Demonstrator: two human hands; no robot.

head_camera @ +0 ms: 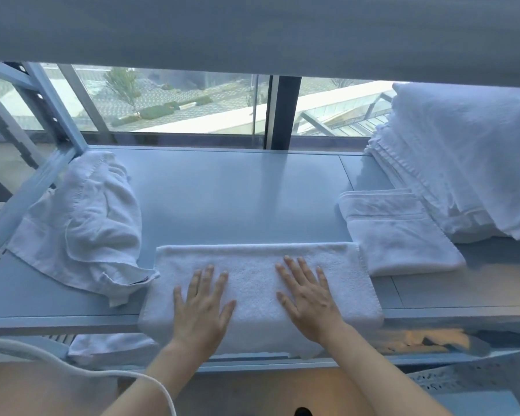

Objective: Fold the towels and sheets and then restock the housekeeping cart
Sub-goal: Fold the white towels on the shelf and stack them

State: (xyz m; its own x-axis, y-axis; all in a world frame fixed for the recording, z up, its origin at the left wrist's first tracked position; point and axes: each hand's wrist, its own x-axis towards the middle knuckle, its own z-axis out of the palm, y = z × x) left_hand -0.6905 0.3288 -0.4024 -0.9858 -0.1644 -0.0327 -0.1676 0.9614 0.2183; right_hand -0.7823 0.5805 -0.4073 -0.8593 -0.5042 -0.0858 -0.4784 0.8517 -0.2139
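Left hand (203, 307) and right hand (308, 298) lie flat, fingers spread, holding nothing, pressing a folded towel (258, 283) at lower centre of the frame, apparently to smooth the fold. The towel overhangs the shelf (237, 193) front edge. Crumpled cloth (81, 223) waits at left; folded stock (400, 232) sits right, kept separate.

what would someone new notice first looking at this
Both hands, left and right, press flat with spread fingers on a folded white towel at the shelf's near edge. A crumpled white cloth lies to its left, a small folded towel to its right. A tall stack of folded linens fills the far right.
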